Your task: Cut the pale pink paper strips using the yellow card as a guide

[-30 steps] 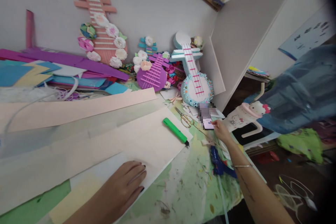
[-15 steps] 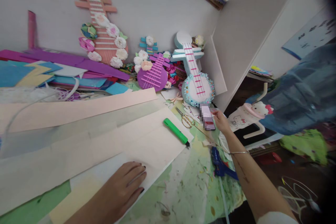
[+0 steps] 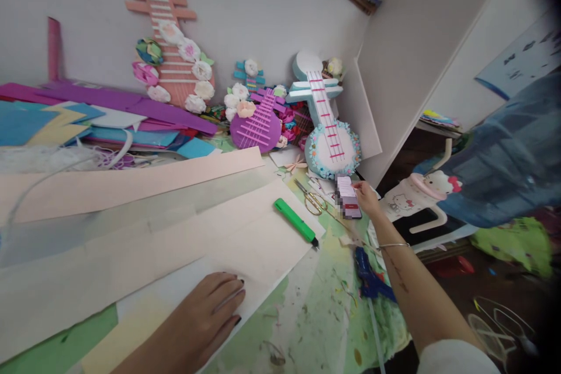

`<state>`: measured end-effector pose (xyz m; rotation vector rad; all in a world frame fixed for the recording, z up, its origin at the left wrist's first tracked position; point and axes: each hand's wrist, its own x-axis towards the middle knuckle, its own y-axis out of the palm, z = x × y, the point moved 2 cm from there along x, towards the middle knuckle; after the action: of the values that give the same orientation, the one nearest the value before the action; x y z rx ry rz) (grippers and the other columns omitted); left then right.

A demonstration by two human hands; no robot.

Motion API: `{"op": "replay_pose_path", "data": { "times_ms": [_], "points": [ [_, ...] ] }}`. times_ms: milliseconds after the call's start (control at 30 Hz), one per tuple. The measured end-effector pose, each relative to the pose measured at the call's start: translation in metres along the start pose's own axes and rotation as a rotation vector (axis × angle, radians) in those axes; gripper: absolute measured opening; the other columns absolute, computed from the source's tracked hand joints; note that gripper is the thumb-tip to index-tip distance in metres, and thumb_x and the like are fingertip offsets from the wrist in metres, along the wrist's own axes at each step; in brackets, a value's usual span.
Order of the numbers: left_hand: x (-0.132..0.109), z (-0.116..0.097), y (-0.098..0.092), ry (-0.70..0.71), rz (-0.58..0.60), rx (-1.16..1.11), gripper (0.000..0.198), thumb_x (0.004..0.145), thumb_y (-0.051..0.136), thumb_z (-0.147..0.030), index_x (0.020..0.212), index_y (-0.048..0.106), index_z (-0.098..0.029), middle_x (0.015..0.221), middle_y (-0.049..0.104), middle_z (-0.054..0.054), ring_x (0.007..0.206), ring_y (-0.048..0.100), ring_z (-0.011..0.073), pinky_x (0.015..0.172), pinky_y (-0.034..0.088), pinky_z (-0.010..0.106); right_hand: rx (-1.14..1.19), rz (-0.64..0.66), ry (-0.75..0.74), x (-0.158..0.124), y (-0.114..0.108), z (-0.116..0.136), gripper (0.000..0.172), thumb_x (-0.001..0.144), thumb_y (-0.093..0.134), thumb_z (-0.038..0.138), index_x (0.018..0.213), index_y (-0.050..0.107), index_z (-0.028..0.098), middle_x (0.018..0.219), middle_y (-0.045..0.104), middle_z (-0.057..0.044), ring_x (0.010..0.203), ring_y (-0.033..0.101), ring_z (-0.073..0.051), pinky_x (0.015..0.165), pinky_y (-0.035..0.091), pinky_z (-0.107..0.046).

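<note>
My left hand (image 3: 214,310) lies flat on white and pale pink sheets (image 3: 175,257), its fingers stretched out and nothing held. At the right, my right hand (image 3: 366,197) reaches to a phone (image 3: 349,198) with a lit, partly blurred screen. Its fingertips touch the phone's right side or screen; I cannot tell which, and some fingers are hidden. Between the hands, a green utility knife (image 3: 295,221) rests on the sheets with its tip toward me. Gold-handled scissors (image 3: 313,198) lie left of the phone. Below my right wrist sits a blue glue gun (image 3: 370,274).
Handmade paper instruments stand along the wall: a light blue one (image 3: 331,146), a purple one (image 3: 256,128) and a pink one (image 3: 170,64). Coloured sheets (image 3: 118,108) pile at the back left. A cup with a handle (image 3: 407,193) stands right of my right hand.
My right hand has moved slightly left, and its fingers now reach over the phone's edge. The view has shifted a little. My left hand stays on the sheets.
</note>
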<state>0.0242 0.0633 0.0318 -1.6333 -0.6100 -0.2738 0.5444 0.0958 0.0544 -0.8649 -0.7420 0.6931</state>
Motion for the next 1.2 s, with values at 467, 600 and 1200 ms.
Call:
{"op": "replay_pose_path", "data": {
  "times_ms": [467, 600, 1200],
  "points": [
    [-0.001, 0.0, 0.002, -0.028, -0.007, -0.039, 0.025, 0.094, 0.051, -0.017, 0.115, 0.063, -0.015, 0.113, 0.066, 0.009, 0.11, 0.058, 0.0211, 0.095, 0.051, 0.032, -0.062, -0.07, 0.099, -0.009, -0.008, 0.0, 0.022, 0.077, 0.043, 0.023, 0.089, 0.061, 0.018, 0.092, 0.069, -0.012, 0.087, 0.061, -0.029, 0.082, 0.045, -0.041],
    [-0.002, -0.002, 0.005, -0.047, -0.044, -0.043, 0.024, 0.095, 0.047, -0.016, 0.113, 0.064, -0.014, 0.111, 0.067, 0.01, 0.109, 0.058, 0.022, 0.094, 0.051, 0.034, -0.076, -0.081, 0.118, -0.017, -0.011, -0.001, 0.021, 0.075, 0.041, 0.02, 0.082, 0.061, 0.019, 0.09, 0.071, -0.01, 0.088, 0.061, -0.028, 0.082, 0.045, -0.039],
    [-0.005, -0.002, 0.009, -0.055, -0.045, -0.083, 0.025, 0.097, 0.046, -0.018, 0.115, 0.061, -0.012, 0.112, 0.065, 0.012, 0.11, 0.056, 0.024, 0.091, 0.053, 0.038, 0.0, -0.175, 0.103, -0.038, -0.029, 0.027, 0.026, 0.071, 0.039, 0.023, 0.085, 0.06, 0.017, 0.092, 0.071, -0.014, 0.084, 0.061, -0.027, 0.082, 0.045, -0.043]
  ]
}}
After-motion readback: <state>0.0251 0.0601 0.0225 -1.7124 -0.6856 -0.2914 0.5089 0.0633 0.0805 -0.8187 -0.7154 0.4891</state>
